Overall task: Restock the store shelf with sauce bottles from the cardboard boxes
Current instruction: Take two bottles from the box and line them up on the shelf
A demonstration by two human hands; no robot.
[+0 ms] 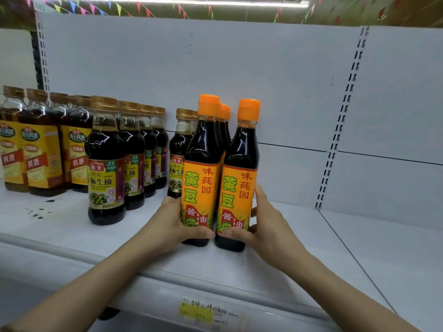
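In the middle of the frame, the left hand (172, 224) grips one orange-cap bottle (200, 173) and the right hand (266, 226) grips another orange-cap bottle (239, 178), both standing on the white shelf (311, 248). This looks like the placing step. Next, they likely need a gentle push back, then letting go.

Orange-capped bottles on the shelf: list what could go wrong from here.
1. The two front bottles stand close to the shelf front edge; a clumsy release could tip one off.
2. The left hand and right hand each grip low on a tall bottle, so tops may wobble.
3. Pushing back could knock the brown-capped bottles just behind.
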